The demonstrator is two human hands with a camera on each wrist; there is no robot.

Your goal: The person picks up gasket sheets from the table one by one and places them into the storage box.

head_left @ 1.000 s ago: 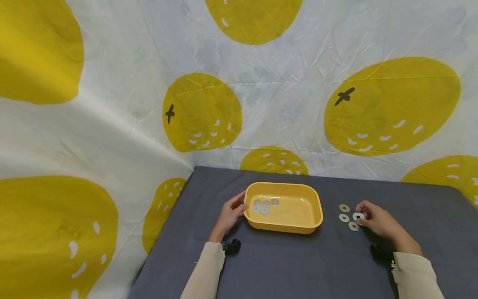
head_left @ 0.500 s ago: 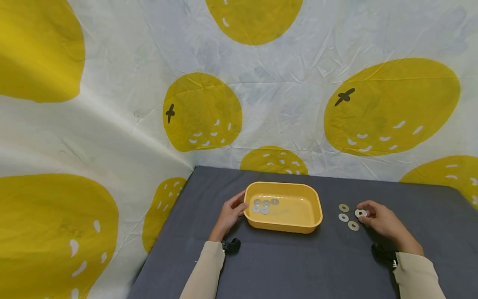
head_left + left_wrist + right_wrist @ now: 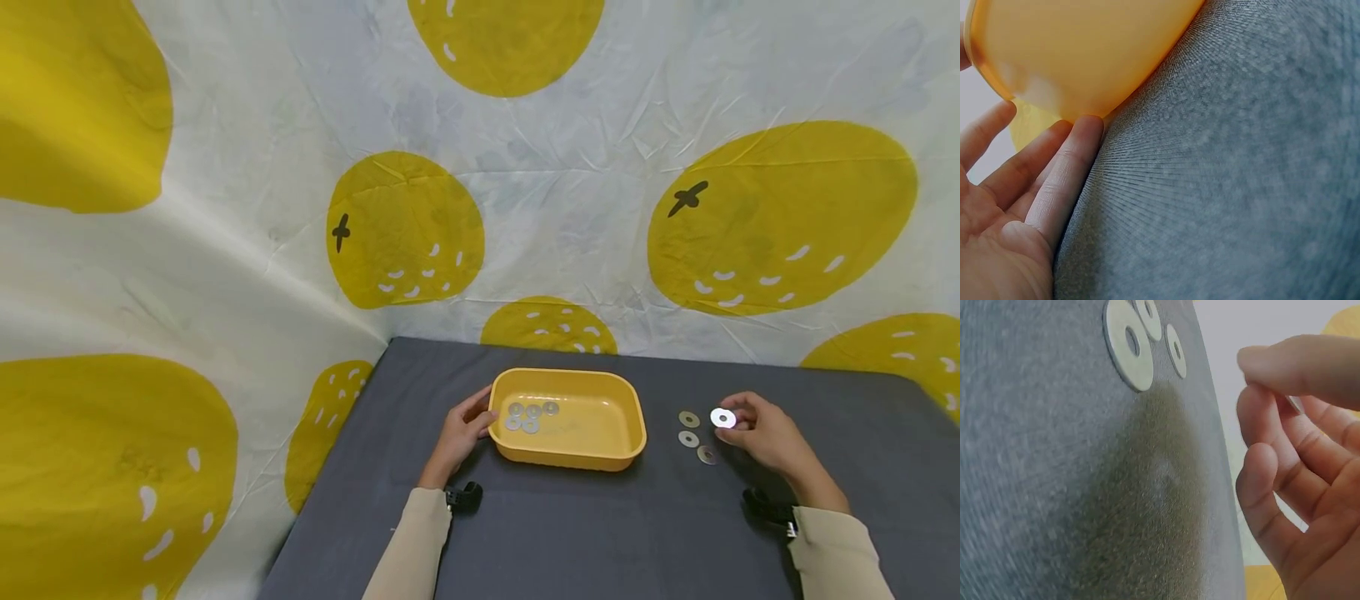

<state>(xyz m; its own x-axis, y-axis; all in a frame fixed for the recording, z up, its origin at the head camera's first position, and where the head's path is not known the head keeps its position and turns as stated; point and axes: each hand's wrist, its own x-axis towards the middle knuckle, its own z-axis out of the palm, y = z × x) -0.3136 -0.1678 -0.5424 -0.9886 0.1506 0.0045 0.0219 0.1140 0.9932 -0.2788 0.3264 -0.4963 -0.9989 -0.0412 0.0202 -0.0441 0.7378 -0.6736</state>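
My left hand (image 3: pixel 459 435) holds the left end of a yellow plastic tray (image 3: pixel 622 457), thumb at the rim. In the left wrist view, fingertips (image 3: pixel 1088 128) touch the tray's outer wall (image 3: pixel 1104 56). Several flat metal washers (image 3: pixel 533 411) lie in the tray's left half. On the right, my right hand (image 3: pixel 772 433) pinches a shiny washer (image 3: pixel 723 418) between thumb and fingers, above the cloth; in the right wrist view only a sliver of it shows behind the fingers. Just left of that hand, three loose washers (image 3: pixel 688 439) lie on the cloth.
A dark grey cloth (image 3: pixel 570 533) covers the table. White fabric (image 3: pixel 562 225) printed with yellow fruit hangs at the back and left. Both wrists carry a black camera strap (image 3: pixel 465 497).
My right hand has lifted its washer off the cloth and tilted it, so it now shines brightly. The left hand and the tray stay in place.
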